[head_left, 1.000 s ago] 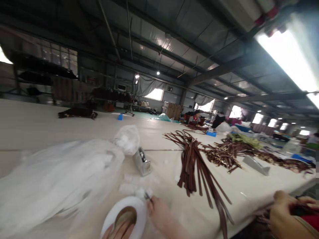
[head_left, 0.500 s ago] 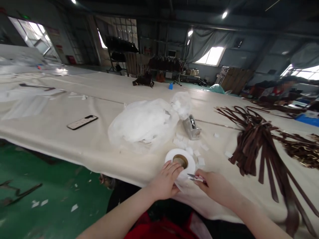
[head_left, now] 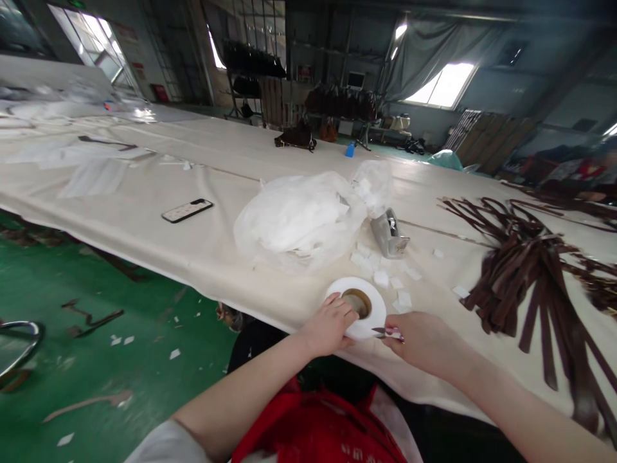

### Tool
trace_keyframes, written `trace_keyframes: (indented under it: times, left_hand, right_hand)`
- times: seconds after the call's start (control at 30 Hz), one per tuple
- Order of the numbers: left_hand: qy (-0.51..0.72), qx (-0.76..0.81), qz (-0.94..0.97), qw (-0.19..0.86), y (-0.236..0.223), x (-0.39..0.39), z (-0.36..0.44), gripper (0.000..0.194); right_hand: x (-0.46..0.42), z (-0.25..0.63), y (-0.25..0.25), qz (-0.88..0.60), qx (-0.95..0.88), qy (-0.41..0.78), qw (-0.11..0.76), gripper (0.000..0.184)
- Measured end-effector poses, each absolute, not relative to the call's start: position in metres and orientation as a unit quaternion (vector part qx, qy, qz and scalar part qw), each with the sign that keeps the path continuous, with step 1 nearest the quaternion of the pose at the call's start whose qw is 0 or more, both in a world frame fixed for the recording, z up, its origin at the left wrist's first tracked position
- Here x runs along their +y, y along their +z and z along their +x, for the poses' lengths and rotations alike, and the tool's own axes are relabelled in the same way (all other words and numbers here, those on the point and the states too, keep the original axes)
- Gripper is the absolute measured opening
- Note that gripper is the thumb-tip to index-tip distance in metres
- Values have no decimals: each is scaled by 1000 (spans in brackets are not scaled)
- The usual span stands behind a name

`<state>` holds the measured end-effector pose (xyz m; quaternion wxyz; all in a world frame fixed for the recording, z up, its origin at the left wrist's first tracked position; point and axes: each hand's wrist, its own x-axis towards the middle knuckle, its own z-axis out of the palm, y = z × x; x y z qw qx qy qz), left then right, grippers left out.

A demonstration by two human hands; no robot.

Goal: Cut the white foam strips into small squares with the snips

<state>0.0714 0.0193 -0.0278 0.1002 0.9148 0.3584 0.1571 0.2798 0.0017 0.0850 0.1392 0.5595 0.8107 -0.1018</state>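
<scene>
One thick white roll with a brown core [head_left: 378,310]: near the edge of the pale covered table [head_left: 216,257]; plenty seems left, wound on it;
My left hand [head_left: 330,325]: curled over the roll's rim, gripping it;
My right hand [head_left: 418,339]: closed around one pair of small pointed metal snips [head_left: 380,331], at the roll's right edge;
Small white squares [head_left: 380,278]: several done, I judge; loose beyond the roll, too overlapped to count;
Translucent plastic bag [head_left: 296,218], grey tape dispenser [head_left: 388,235]: one each, beyond the roll;
Flat dark-brown straps [head_left: 511,276]: many, right of the roll
</scene>
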Motion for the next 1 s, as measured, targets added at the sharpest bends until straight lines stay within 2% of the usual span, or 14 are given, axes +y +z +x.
trace_keyframes:
  times: [0.33,0.53,0.7,1.0]
  left_hand:
    - [150,374,912,70,-24,15,76,48]
    - [167,360,914,82,-26,18,72,43]
    - [165,346,920,85,-31,21,69,42]
    - [173,352,914,97,-33,23,72,44]
  right_hand:
    - [3,260,75,538,815,-48,210,22]
    - [10,251,80,481,841,-50,242,17]
    - [13,246,83,452,853,-56,253,19]
    - [16,237,78,505,824,-74,248,14]
